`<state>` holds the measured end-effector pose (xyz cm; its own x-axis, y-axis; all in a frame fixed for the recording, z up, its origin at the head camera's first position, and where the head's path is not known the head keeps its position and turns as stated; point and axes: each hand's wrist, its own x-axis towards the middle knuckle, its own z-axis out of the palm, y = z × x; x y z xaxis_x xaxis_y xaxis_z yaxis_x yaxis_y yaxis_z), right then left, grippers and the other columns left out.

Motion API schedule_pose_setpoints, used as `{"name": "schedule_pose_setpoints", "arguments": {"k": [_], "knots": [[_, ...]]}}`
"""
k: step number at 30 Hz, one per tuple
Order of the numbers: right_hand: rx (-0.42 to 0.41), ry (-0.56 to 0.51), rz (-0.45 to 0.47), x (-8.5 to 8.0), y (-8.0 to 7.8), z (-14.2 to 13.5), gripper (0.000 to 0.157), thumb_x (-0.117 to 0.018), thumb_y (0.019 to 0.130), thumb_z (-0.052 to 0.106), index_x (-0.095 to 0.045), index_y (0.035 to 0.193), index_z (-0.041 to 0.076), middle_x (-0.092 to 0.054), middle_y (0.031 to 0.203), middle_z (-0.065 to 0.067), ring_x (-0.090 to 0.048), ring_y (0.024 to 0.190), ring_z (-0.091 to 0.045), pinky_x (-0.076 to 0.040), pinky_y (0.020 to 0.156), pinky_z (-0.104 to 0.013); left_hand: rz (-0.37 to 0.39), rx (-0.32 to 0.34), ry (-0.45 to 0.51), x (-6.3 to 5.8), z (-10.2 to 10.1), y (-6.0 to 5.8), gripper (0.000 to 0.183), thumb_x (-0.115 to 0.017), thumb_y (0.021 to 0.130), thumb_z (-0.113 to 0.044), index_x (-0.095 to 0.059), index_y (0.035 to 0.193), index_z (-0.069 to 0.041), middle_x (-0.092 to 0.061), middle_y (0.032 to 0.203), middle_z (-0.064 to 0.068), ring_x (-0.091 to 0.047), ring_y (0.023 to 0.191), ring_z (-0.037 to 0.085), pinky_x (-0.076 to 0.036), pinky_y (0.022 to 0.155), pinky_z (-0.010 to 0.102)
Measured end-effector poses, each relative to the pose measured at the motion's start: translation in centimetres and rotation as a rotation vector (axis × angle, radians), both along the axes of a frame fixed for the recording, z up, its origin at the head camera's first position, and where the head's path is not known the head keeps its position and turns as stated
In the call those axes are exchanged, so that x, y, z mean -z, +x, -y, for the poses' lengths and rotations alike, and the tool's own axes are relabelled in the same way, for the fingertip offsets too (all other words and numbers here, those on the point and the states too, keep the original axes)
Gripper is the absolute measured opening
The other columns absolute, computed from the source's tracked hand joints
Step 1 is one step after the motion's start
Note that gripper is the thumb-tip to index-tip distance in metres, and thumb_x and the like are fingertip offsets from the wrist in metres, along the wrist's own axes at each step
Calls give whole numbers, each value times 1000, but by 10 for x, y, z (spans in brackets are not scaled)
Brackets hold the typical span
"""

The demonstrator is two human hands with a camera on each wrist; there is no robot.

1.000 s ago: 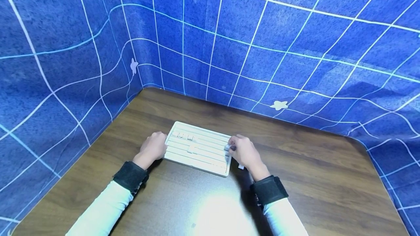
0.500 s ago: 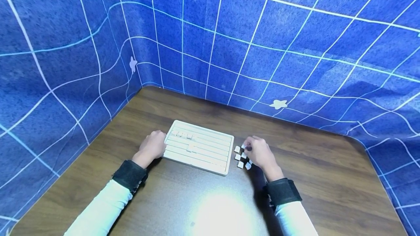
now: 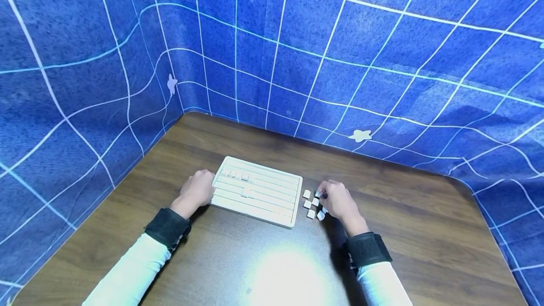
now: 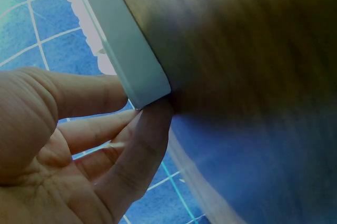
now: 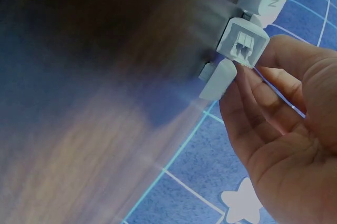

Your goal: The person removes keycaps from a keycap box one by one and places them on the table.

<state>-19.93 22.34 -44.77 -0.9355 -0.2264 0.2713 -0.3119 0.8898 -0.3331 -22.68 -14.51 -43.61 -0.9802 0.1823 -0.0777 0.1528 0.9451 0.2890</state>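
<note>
A shallow white tray (image 3: 263,216) with raised parallel ridges lies on the table, a few white keycaps (image 3: 245,177) set along its ridges. At its left end my left hand (image 3: 198,188) grips the edge; the left wrist view shows thumb and fingers around the tray's corner (image 4: 145,74). Right of the tray, my right hand (image 3: 337,198) pinches a white keycap (image 5: 244,42) among several loose ones (image 3: 311,213). Its hollow underside and stem socket face the right wrist camera. Beside it is a keycap marked with a letter (image 5: 273,2), and another keycap (image 5: 218,80) lies by the fingers.
The brown wood-grain table (image 3: 408,230) has a rounded back corner and a bright glare spot near the front. Blue cloth (image 3: 323,51) with white grid lines and stars hangs along the back and left edges.
My right hand has moved from the tray's right end rightward to the loose keycaps, and its fingers have come down onto one. My left hand stays at the tray's left edge.
</note>
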Motion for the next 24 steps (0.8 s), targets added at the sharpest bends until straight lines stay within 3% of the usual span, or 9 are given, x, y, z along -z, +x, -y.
{"name": "schedule_pose_setpoints", "arguments": {"k": [16,24], "knots": [[54,48,89,-1,3,0,16,-70,69,-1,-67,83,6,-64,78,-7,-61,66,-21,-55,59,-42,16,-14,-5,-1,0,1,22,-59,85,-7,-63,102,6,-62,104,24,-61,88,41,-54,74,54],[44,0,51,-3,3,-3,16,-70,69,0,-67,84,6,-64,83,-11,-62,71,-23,-55,60,-45,20,-11,-23,-2,-1,0,23,-58,85,-7,-63,104,6,-62,103,23,-61,87,38,-54,75,51]]}}
